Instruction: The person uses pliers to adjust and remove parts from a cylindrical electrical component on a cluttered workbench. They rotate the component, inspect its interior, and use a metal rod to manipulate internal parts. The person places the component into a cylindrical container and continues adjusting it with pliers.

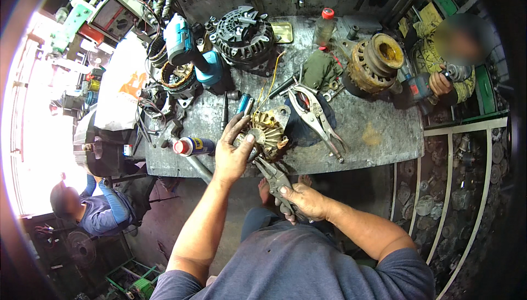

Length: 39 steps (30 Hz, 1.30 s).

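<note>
My left hand [236, 147] is closed on a finned, rusty alternator rotor [268, 134] near the bench's front edge. My right hand [296, 202] grips grey locking pliers [270, 175], whose jaws reach the rotor beside my left hand; I cannot make out exactly what they clamp. Just right of the rotor, large silver clamp pliers [315, 114] lie on a dark round pad. A blue spray can [197, 146] with a red cap is left of my left hand, above a grey bar [198, 171] at the edge.
The metal bench [373, 152] holds a teal drill [178, 42], alternators [241, 37], a rusty housing [379, 64], a bottle [324, 31] and a green cloth [321, 67]. A co-worker [99, 212] is at left; another person's hand [439, 83] holds a power tool at right.
</note>
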Motion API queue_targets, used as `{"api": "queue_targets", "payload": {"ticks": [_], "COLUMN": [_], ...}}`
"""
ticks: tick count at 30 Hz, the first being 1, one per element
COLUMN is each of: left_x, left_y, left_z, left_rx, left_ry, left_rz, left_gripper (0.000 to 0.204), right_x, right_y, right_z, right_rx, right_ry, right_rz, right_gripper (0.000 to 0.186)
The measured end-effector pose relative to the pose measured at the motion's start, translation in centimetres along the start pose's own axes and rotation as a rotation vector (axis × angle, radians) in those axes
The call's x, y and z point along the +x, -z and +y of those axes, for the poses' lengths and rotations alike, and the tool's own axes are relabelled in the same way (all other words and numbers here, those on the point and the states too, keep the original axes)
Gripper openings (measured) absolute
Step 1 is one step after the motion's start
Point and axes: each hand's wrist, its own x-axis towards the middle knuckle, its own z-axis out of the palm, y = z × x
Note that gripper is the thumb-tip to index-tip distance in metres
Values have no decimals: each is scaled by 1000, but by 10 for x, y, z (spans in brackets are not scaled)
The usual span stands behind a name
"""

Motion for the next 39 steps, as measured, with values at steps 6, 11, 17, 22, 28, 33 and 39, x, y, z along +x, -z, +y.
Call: {"api": "queue_targets", "payload": {"ticks": [6,11,17,22,28,33,39], "left_x": [5,2,1,1,9,10,11], "left_y": [-3,-14,-17,-19,-8,-8,-6], "left_z": [-19,-26,-19,-16,-24,-27,-24], "left_rx": [-103,-144,-130,-150,-115,-106,-125], "left_ry": [-269,-246,-239,-207,-281,-307,-251], "left_rz": [68,144,210,214,110,121,82], "left_gripper": [33,28,23,32,34,36,45], "right_x": [0,0,3,7,8,8,-4], "right_y": [-2,-7,-29,-41,-31,-29,5], "right_z": [1,5,19,26,24,26,-9], "right_rx": [-27,-35,131,191,102,93,-42], "right_ry": [13,75,99,89,120,126,-24], "right_rz": [16,62,136,148,123,110,35], "right_gripper": [66,66,59,54,55,57,62]}}
